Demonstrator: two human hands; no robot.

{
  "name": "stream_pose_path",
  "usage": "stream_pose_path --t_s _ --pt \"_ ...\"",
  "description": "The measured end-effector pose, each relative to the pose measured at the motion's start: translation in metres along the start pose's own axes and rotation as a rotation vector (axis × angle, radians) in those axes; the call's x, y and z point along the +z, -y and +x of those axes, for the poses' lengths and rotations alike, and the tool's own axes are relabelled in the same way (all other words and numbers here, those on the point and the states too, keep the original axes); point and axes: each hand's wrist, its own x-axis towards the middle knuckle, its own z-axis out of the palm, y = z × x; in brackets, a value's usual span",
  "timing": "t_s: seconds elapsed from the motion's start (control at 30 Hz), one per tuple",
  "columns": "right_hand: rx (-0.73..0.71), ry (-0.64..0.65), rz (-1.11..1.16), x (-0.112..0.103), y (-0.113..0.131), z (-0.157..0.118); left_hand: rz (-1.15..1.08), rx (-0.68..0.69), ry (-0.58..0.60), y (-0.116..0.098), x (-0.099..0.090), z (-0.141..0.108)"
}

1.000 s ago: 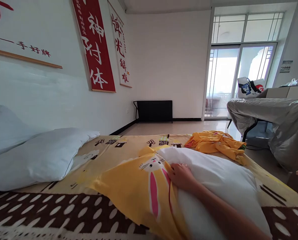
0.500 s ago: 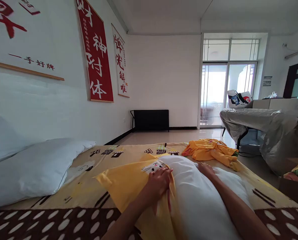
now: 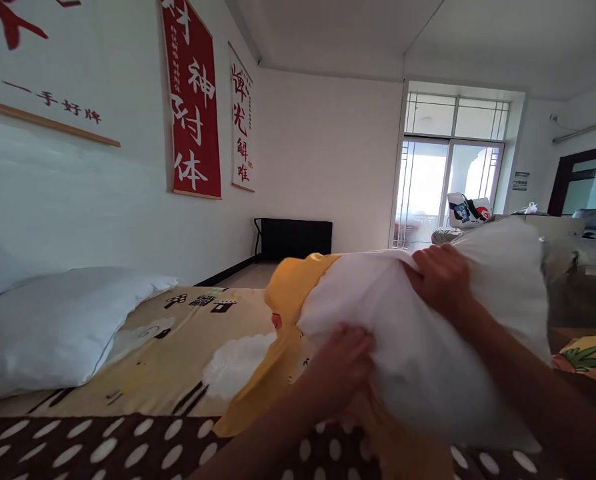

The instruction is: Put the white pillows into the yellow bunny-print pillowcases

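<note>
A white pillow [image 3: 508, 280] is lifted off the bed and tilted, its left end inside a yellow pillowcase [image 3: 295, 277]. My right hand [image 3: 441, 273] is closed on the pillow's upper side, bunching the white fabric. Lower and to the left, my left hand [image 3: 345, 357] is curled at the pillowcase's opening, gripping the yellow cloth against the pillow; motion blurs its fingers a little. The rest of the pillowcase hangs loosely below, down to the brown dotted part of the bedding.
Another white pillow [image 3: 73, 327] lies at the left on the patterned bed sheet [image 3: 178, 353]. Yellow printed fabric [image 3: 588, 357] shows at the right edge. Beyond the bed a black folded panel [image 3: 297, 240] stands by the wall, and a bag [image 3: 468, 210] sits at the back right.
Both hands have raised the pillow from the bed, and its right end now tips upward. The pillowcase has come up with it. The camera view has tilted slightly.
</note>
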Motion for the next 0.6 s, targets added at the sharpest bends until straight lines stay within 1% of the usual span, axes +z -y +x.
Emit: stream_pose_path --t_s 0.07,0.13,0.2,0.23,0.27,0.33,0.37,0.4,0.47,0.5,0.53,0.57,0.6 --pt "-0.047 -0.082 -0.036 -0.015 -0.018 -0.008 -0.022 -0.032 -0.056 -0.014 0.008 0.009" --pt "-0.068 -0.112 -0.031 -0.023 -0.037 -0.033 -0.094 -0.002 -0.098 -0.022 0.013 0.007" --pt "-0.101 -0.103 0.023 -0.026 -0.053 -0.07 -0.163 0.07 -0.167 -0.023 0.015 -0.01" --pt "-0.118 -0.079 0.068 -0.026 -0.059 -0.09 -0.183 0.064 -0.23 -0.018 0.016 -0.023" --pt "-0.123 -0.04 0.119 -0.026 -0.063 -0.109 -0.194 0.007 -0.308 -0.011 0.016 -0.037" --pt "-0.081 0.018 0.187 -0.025 -0.067 -0.139 -0.198 -0.181 -0.461 0.011 0.018 -0.067" --pt "-0.055 0.028 0.21 -0.024 -0.066 -0.148 -0.19 -0.291 -0.54 0.026 0.018 -0.081" --pt "-0.035 0.025 0.23 -0.024 -0.065 -0.153 -0.183 -0.418 -0.625 0.042 0.018 -0.092" --pt "-0.016 0.009 0.267 -0.026 -0.061 -0.151 -0.22 -0.706 -0.77 0.075 0.018 -0.11" --pt "-0.006 0.012 0.283 -0.028 -0.058 -0.145 -0.307 -0.881 -0.827 0.089 0.018 -0.116" --pt "0.018 0.03 0.296 -0.029 -0.054 -0.137 -0.458 -1.059 -0.863 0.101 0.019 -0.121" --pt "0.061 0.065 0.302 -0.031 -0.05 -0.127 -0.662 -1.198 -0.868 0.111 0.022 -0.124" --pt "0.124 0.118 0.305 -0.032 -0.043 -0.116 -0.891 -1.281 -0.838 0.118 0.025 -0.126"
